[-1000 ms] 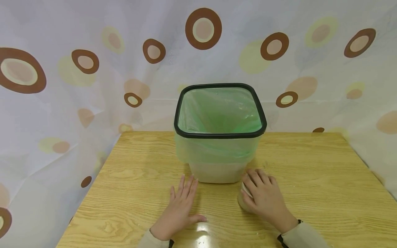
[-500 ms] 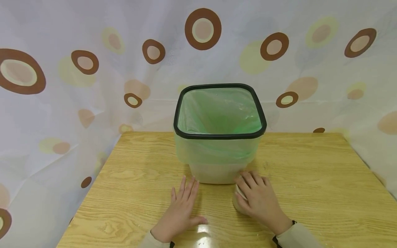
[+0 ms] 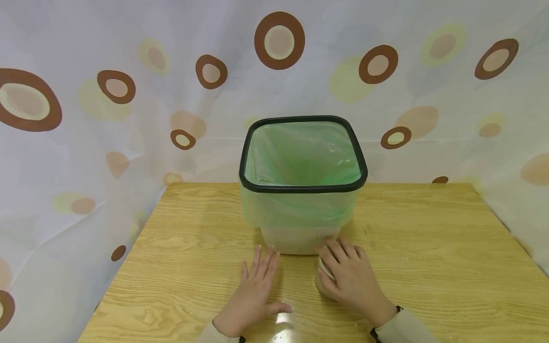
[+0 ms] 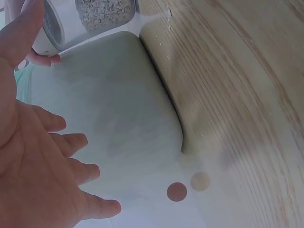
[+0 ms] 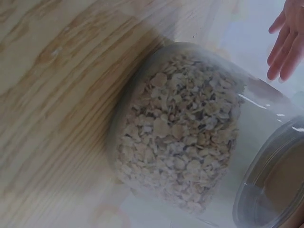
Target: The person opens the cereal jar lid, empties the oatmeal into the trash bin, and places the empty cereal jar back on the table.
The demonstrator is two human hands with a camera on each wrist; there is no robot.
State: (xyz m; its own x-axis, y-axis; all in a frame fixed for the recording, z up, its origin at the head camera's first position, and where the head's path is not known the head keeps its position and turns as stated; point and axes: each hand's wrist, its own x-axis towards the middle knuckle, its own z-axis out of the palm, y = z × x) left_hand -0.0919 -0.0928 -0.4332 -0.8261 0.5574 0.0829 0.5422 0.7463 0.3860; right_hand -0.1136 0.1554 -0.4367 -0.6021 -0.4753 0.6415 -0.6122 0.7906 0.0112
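My right hand (image 3: 353, 281) grips a clear jar of oats (image 5: 180, 128) from above, around its lid. Most of the jar is hidden under that hand in the head view; the right wrist view shows oat flakes filling its lower part. The jar stands on the table close in front of a white bin (image 3: 296, 238). My left hand (image 3: 253, 295) is spread with straight fingers and holds nothing. Its fingertips are near the bin's lower left corner; whether they touch it I cannot tell.
A green bag (image 3: 300, 207) lines the bin and folds over its outside, under a black rim ring (image 3: 302, 189). The wooden table (image 3: 429, 247) reaches back to a patterned white sheet (image 3: 141, 109) hanging behind and along both sides.
My right hand has slid the jar to the left along the tabletop, nearer the left hand. The left hand has shifted slightly right, still spread. The bin has stayed in place.
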